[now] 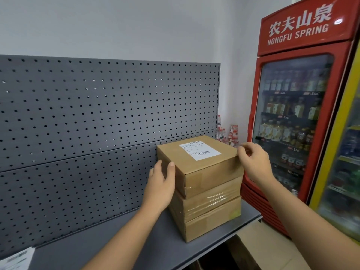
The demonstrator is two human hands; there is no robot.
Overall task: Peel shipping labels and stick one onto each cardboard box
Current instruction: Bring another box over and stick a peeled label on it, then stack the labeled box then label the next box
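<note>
- At the far left, on the front corner of the grey metal shelf (116, 240), lies a white sheet of printed shipping labels (18, 259), only partly in view. I judge this is the supply for any boxes not yet labelled.
- Behind the shelf rises a dark grey perforated back panel (97, 114). It stands close behind the stack, so there is little room to push anything rearward.
- The left hand (161, 182) lies spread and flat against the left side of the top brown cardboard box (210, 172), with the thumb up by its top edge.
- That box sits on top of a stack of three near the right end of the shelf, and a white rectangular barcode label (200, 151) is stuck flat on its lid. This one looks done.
- Beneath it are a tape-wrapped middle cardboard box (210, 199) and a plain bottom cardboard box (212, 225). Their lids are covered, so I cannot tell whether they carry labels.
- The right hand (255, 160) is curled at the top box's right upper edge. I cannot tell whether it grips the edge or only touches it.
- Just beyond the shelf's right end stands a tall red glass-door drinks fridge (292, 45), which hems in that side. The open room is to the left along the shelf and toward the front.
</note>
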